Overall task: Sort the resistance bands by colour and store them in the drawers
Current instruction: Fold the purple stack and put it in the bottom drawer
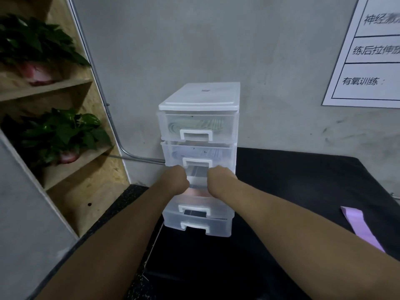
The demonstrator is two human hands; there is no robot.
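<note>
Purple band [361, 228] near seemingly stocked drawers [198, 126]

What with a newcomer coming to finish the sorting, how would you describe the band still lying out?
Find the clear drawer tower standing against the grey wall on the black mat. Right of it, near the mat's right edge, lies a flat band. It is pale lilac and the only band lying outside the tower.

left hand [176, 180] and right hand [218, 180] side by side in third drawer [219, 207] of drawer unit [201, 96]. Top drawer [225, 126] and second drawer [223, 153] above grip, bottom drawer [218, 227] below. Loose resistance band [360, 229] well right, on mat [303, 180]. Potted plants [65, 133] on shelf [43, 89], left.
</note>
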